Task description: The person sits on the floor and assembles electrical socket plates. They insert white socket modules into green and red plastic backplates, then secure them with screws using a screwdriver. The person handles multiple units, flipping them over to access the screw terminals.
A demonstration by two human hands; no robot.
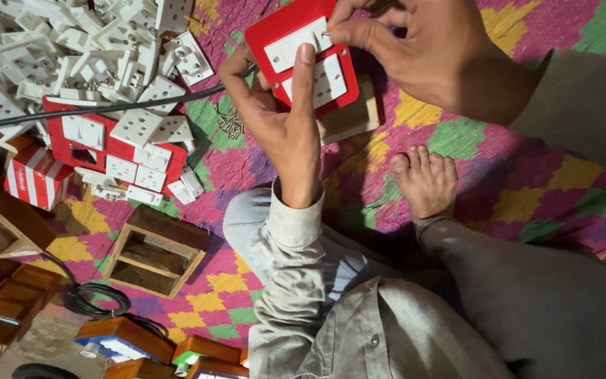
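My left hand (278,116) holds a red plastic switch plate (275,31) fitted with white switch and socket modules, thumb pressed on its face. My right hand (408,42) pinches a small screw at the plate's top edge, fingertips touching a white module. Under the plate a wooden box (348,119) rests on the patterned mat. A small heap of screws (231,126) lies on the mat just left of my left hand.
A pile of white socket modules (64,49) fills the upper left, with another red plate (82,144) under it and a black cable (106,109) across. An open wooden box (154,251), a red-and-white carton (35,177), more wooden boxes and my bare foot (426,182) surround me.
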